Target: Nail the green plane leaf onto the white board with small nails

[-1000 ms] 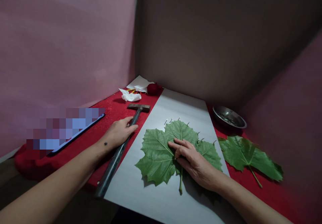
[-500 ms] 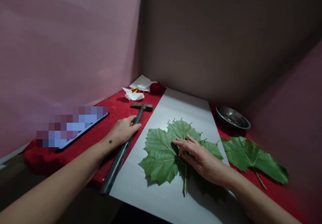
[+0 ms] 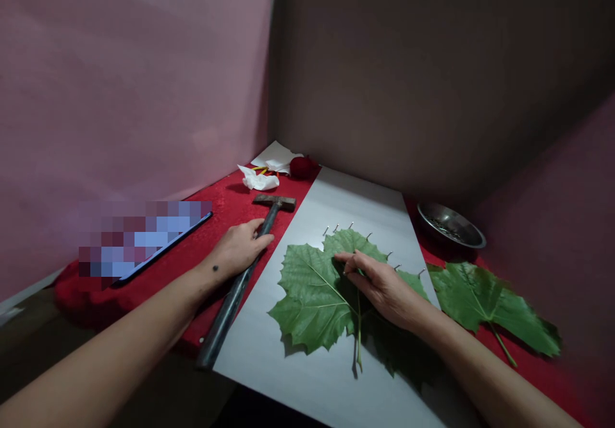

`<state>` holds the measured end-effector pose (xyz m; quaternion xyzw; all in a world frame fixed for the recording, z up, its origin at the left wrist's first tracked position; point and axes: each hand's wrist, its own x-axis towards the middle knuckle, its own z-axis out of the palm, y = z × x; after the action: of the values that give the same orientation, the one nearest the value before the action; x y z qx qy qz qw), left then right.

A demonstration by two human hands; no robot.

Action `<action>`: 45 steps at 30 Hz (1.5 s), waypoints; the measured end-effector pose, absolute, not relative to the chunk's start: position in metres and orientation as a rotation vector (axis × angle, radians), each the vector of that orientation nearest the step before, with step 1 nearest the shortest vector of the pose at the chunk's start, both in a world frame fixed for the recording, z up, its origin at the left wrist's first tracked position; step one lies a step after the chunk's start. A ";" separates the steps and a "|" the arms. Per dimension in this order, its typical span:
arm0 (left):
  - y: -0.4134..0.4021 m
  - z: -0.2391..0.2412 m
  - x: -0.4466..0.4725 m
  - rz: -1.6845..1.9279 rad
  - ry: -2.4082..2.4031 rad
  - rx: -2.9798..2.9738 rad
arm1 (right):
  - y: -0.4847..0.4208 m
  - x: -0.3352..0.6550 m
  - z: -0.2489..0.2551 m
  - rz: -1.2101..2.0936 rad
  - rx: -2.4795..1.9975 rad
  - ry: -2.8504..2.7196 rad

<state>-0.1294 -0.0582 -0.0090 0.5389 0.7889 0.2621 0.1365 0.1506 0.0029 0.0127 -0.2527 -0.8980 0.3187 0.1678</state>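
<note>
My left hand (image 3: 237, 246) is closed round the dark handle of a hammer (image 3: 229, 306), which lies along the board's left edge with its rusty head pointing away. A large lobed green leaf (image 3: 312, 312) is spread on the white board (image 3: 355, 191), its stem towards me. Over the leaf's middle, my right hand (image 3: 379, 284) has its fingers drawn together in a pinch. A tiny glint shows at the fingertips, but what it is I cannot make out. Several thin nails (image 3: 369, 237) stand upright along the leaf's upper right outline. My right hand and forearm hide part of the leaf.
A metal bowl (image 3: 451, 226) with small nail-like pieces stands at the right on the red cloth (image 3: 221, 194). Nearer me lies a second leaf (image 3: 480, 296). A phone (image 3: 166, 248) is at the left. Crumpled white tissue (image 3: 259, 178) and a red ball-like bundle (image 3: 302, 166) sit behind.
My right hand's fingers have drawn in from spread to a pinch, and the hand has risen slightly in view. My left hand stays on the hammer. The whole view has shifted a little.
</note>
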 end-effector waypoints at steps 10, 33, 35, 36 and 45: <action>-0.058 -0.008 -0.129 0.761 2.262 1.572 | 0.005 0.151 0.004 0.923 -0.702 -2.539; -0.063 0.019 -0.115 0.139 2.572 1.936 | 0.009 0.152 -0.002 0.881 -0.633 -2.527; -0.068 0.022 -0.103 0.290 2.404 2.166 | 0.008 0.152 -0.002 0.888 -0.648 -2.515; -0.070 0.023 -0.095 0.365 2.230 2.306 | 0.008 0.152 -0.002 0.894 -0.655 -2.509; -0.047 0.015 -0.055 0.265 1.539 2.802 | 0.011 0.152 -0.006 0.891 -0.615 -2.511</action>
<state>-0.0548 -0.0472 0.0150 0.8731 0.4794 0.0825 -0.0329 0.1519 0.0109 -0.0056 -0.2202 -0.8993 0.3193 0.2021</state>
